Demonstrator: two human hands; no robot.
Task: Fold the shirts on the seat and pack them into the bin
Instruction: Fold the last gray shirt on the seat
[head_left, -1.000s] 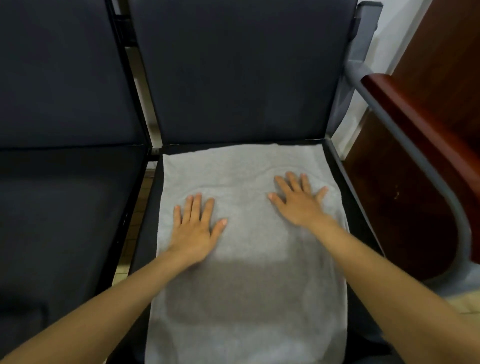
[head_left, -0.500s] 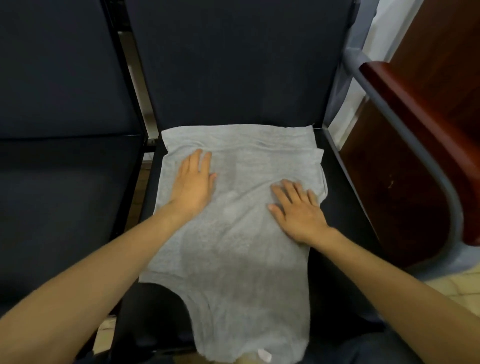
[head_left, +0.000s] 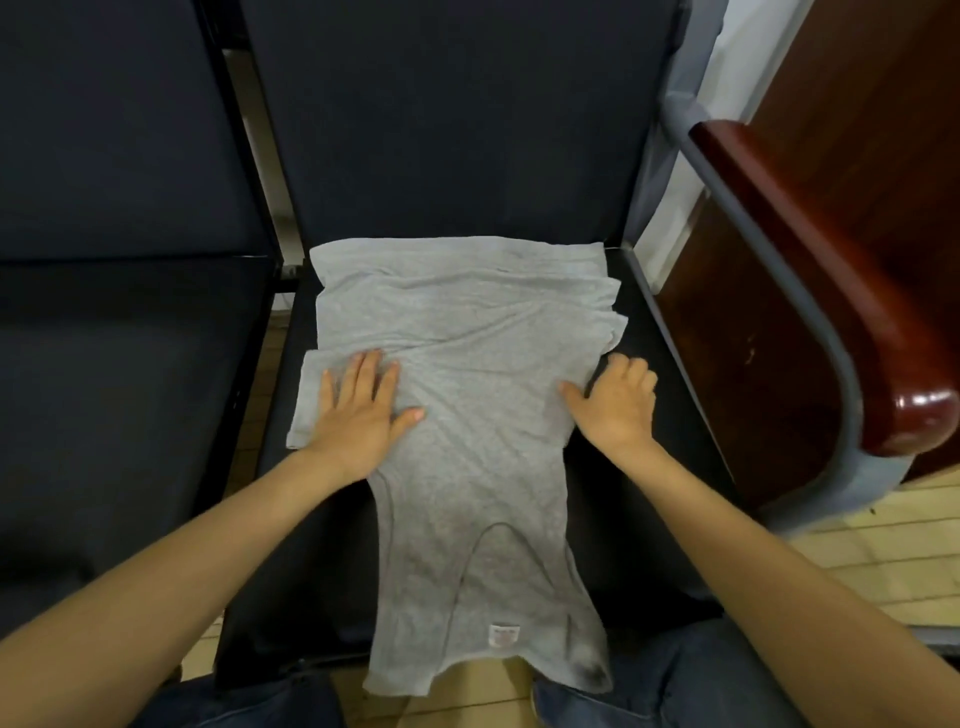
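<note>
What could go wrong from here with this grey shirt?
1. The collar end of the grey shirt hangs past the front edge of the seat; if the left hand and right hand lift together, it may slide to the floor.
2. The layers at its far right edge lie staggered and wrinkled, so the next fold may come out crooked.

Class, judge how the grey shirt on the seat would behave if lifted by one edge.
Probably floppy: the grey shirt wrinkles beside the right hand and droops over the front of the seat. Likely light, since the cloth looks thin.
</note>
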